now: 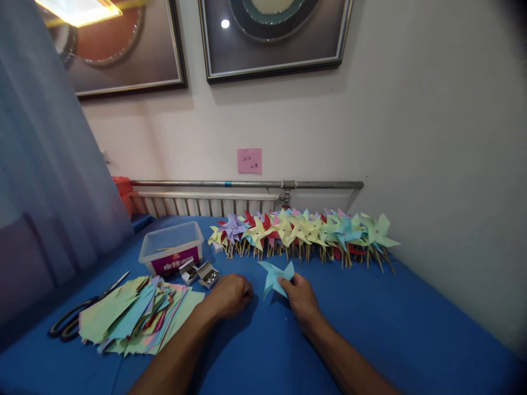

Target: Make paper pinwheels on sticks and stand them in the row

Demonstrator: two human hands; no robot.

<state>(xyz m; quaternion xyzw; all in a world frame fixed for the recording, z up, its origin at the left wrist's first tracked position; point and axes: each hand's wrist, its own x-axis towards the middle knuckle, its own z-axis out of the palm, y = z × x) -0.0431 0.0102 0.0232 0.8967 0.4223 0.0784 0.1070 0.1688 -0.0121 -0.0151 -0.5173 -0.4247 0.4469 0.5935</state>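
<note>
Between thumb and fingers, my right hand [302,299] grips a light blue paper pinwheel head [273,278], its thumb pressed near the centre. No stick shows on it. My left hand [233,295] is closed just above the blue cloth, to the left of the pinwheel; whatever its fingers may hold is hidden. Two small open boxes of metal pins [209,275] lie close beyond the left hand. A pile of cut coloured paper sheets [135,315] spreads out left of my left forearm.
Many finished pinwheels [298,229] on sticks lie massed along the wall. A clear plastic tub [171,241] holding a few thin sticks stands behind the boxes. Black-handled scissors [82,312] rest at the left. Behind the table [391,329] are a radiator [206,206] and pipes.
</note>
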